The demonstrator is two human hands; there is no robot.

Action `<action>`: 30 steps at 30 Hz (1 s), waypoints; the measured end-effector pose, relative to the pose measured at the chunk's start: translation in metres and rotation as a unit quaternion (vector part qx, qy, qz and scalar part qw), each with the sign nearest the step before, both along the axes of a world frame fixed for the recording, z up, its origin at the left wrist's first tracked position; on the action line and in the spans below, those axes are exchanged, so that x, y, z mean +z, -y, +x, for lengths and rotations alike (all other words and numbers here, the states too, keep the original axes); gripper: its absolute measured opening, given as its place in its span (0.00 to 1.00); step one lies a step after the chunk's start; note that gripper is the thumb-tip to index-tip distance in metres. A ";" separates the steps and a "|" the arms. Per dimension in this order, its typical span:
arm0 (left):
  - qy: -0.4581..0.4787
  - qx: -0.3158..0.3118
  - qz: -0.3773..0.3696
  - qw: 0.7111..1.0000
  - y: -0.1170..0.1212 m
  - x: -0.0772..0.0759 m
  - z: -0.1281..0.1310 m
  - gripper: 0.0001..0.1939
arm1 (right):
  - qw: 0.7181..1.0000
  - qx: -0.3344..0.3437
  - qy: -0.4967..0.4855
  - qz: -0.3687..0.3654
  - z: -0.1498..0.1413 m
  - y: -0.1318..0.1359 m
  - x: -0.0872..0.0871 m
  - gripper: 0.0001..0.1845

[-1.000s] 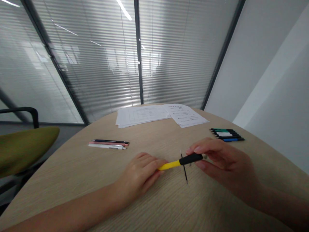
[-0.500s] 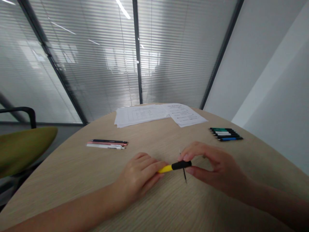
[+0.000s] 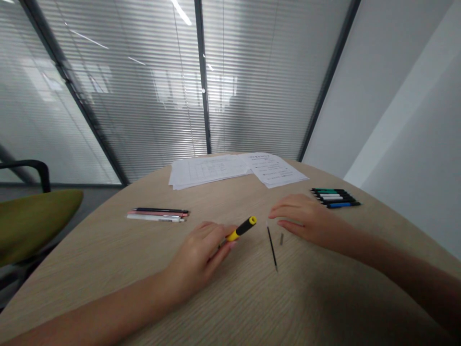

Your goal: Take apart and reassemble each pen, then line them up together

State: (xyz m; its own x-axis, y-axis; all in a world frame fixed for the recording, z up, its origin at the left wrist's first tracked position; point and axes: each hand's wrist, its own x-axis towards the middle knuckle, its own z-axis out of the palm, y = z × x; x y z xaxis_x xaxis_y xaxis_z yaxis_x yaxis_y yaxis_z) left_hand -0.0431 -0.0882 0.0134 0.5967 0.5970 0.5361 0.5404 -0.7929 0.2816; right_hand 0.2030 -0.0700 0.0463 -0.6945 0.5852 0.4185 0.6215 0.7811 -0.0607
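Note:
My left hand (image 3: 203,250) is closed around a yellow pen barrel with a black grip (image 3: 242,229). The hollow end of the barrel tilts up and to the right. On the table to its right lies a thin dark pen refill (image 3: 272,247) with a pale upper end. Beside the refill is a small grey piece (image 3: 281,239) that looks like a spring. My right hand (image 3: 300,214) hovers low near the refill's upper end, thumb and fingers apart, with nothing visible between them.
On the left of the wooden table (image 3: 216,307) lie several pens (image 3: 158,215) side by side. A row of pens (image 3: 334,197) is at the right. Paper sheets (image 3: 209,172) spread along the far edge. A green chair (image 3: 39,221) stands at the left.
My right hand has come off the pen barrel and moved back toward the refill's upper end. The barrel's end now tips upward, and the small grey piece shows on the table.

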 end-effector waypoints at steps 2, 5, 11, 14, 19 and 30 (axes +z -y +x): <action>-0.001 0.003 0.001 1.000 -0.001 -0.002 -0.001 0.09 | 0.995 0.021 0.093 0.025 0.001 -0.006 -0.009 0.07; -0.009 -0.005 0.016 1.000 0.000 -0.003 0.000 0.10 | 0.975 0.025 0.210 0.060 -0.005 -0.005 -0.021 0.06; -0.021 -0.028 0.063 0.997 0.000 -0.001 0.002 0.09 | 0.954 0.045 0.270 0.119 -0.015 -0.004 -0.031 0.07; -0.028 -0.033 0.073 0.996 0.001 0.001 0.002 0.09 | 0.952 0.064 0.263 0.142 -0.015 -0.004 -0.035 0.09; -0.029 -0.034 0.076 0.996 0.001 0.000 0.002 0.09 | 0.943 0.086 0.269 0.175 -0.018 0.001 -0.040 0.09; -0.039 -0.074 0.108 0.991 0.000 0.000 0.004 0.08 | 0.938 0.151 0.208 0.231 -0.030 0.019 -0.043 0.11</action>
